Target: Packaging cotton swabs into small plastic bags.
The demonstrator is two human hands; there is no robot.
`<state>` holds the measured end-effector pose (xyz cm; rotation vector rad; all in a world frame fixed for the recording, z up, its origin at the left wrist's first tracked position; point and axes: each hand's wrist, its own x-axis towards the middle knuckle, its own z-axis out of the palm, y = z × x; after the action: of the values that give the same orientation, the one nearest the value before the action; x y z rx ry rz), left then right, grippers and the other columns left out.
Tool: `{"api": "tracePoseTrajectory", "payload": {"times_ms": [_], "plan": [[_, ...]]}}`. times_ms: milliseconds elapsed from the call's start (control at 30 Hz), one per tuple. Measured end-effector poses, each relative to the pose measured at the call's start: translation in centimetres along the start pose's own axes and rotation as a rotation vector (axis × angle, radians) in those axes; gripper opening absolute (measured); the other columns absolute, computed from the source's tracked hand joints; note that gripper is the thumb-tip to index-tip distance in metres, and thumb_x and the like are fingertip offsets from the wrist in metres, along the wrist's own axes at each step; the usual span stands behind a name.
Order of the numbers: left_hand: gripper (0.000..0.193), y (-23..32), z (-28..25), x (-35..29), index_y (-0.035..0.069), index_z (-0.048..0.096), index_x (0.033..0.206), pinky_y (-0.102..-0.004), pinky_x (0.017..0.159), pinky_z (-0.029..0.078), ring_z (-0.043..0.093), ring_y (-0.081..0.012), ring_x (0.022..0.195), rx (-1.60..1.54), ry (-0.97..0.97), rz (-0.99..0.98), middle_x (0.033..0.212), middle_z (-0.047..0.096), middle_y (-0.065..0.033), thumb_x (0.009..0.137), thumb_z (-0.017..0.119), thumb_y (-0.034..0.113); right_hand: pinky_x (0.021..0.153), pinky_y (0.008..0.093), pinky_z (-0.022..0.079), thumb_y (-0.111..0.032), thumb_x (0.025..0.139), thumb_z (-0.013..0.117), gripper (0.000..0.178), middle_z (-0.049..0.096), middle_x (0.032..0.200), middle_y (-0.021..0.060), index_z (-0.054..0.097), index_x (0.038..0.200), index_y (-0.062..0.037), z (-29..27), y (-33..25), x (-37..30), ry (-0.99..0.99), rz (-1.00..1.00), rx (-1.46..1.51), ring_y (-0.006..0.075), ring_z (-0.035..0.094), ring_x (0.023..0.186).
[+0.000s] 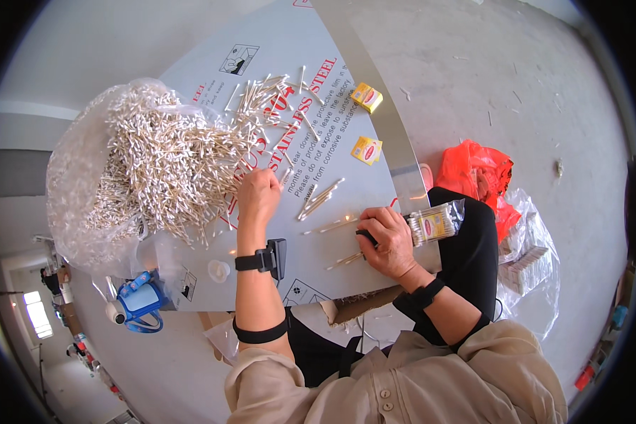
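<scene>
A clear plastic packet of wooden-stemmed cotton swabs with a yellow-and-red label [434, 222] lies sideways at the right edge of the worktop [374, 191], a pale sheet-covered metal surface printed with red and black lettering. The right hand [389, 240] grips the packet's near end, its fingers curled and pressed together around that end and a dark object whose kind cannot be told.

The left hand [258, 194] rests knuckles-up at the lower edge of a big heap of loose cotton swabs [169, 162]; its fingers are bunched downward among the swabs, though whether they pinch any cannot be told. A black strap with a small black device [265, 259] sits on the left wrist, and a black band circles the forearm lower down.

Between the two hands lie a few small bundles of aligned swabs [318, 199], with single swabs nearby. The heap spills out of a large crumpled clear plastic bag [78, 184] at the worktop's left. Two small yellow boxes [367, 97] lie near the far right edge, well apart from the hands. A blue tape dispenser [140, 300] sits at the near left corner, and an orange plastic bag [473, 169] lies on the concrete floor to the right.
</scene>
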<state>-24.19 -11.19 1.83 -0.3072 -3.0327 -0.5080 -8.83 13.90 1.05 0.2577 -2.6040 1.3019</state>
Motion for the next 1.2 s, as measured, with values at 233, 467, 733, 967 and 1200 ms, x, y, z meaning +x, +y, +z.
{"api": "tracePoseTrajectory", "payload": {"times_ms": [233,467,733,967,1200], "plan": [[0.007,-1.4,-1.2,3.3,0.008,0.067,0.079,-0.0443,0.079,0.047,0.058,-0.0343,0.093,0.084,0.217,0.109,0.090,0.060,-0.0108,0.074,0.072,0.005,0.078,0.0398,0.045,-0.006,0.070,0.069,0.017,0.060,0.100,0.0061,0.062,0.085,-0.0061,0.3,-0.2,0.1,0.011,-0.023,0.026,0.0279,0.058,0.091],[0.010,-0.4,-0.2,2.4,0.007,0.062,0.073,-0.0448,0.078,0.046,0.057,-0.0338,0.089,0.143,0.056,0.147,0.085,0.061,-0.0115,0.074,0.072,0.006,0.078,0.0397,0.046,-0.006,0.071,0.069,0.016,0.060,0.100,0.0066,0.062,0.085,-0.0054,0.2,0.1,0.0,0.017,-0.018,0.024,0.0277,0.058,0.091],[0.012,4.0,2.8,-3.3,0.003,0.056,0.082,-0.0474,0.080,0.045,0.055,-0.0362,0.090,-0.060,0.048,-0.097,0.088,0.058,-0.0148,0.078,0.067,0.004,0.080,0.0401,0.047,-0.004,0.074,0.067,0.016,0.060,0.102,0.0085,0.061,0.089,-0.0040,0.4,0.3,-0.2,0.029,-0.013,0.052,0.0293,0.058,0.093],[0.012,9.3,2.7,-6.6,0.004,0.055,0.084,-0.0440,0.080,0.045,0.053,-0.0328,0.089,-0.124,0.028,0.101,0.089,0.056,-0.0107,0.080,0.066,0.000,0.086,0.0416,0.049,0.002,0.081,0.061,0.021,0.057,0.109,0.0151,0.058,0.102,-0.0005,0.7,0.5,-0.4,0.140,0.014,0.148,0.0357,0.058,0.100],[0.011,10.7,2.2,-9.6,0.005,0.058,0.082,-0.0430,0.079,0.045,0.053,-0.0316,0.088,-0.187,-0.055,0.200,0.086,0.056,-0.0093,0.078,0.068,0.000,0.087,0.0421,0.049,0.005,0.085,0.056,0.024,0.057,0.114,0.0167,0.056,0.108,-0.0002,0.7,0.6,-0.4,0.225,0.052,0.154,0.0383,0.058,0.102]]}}
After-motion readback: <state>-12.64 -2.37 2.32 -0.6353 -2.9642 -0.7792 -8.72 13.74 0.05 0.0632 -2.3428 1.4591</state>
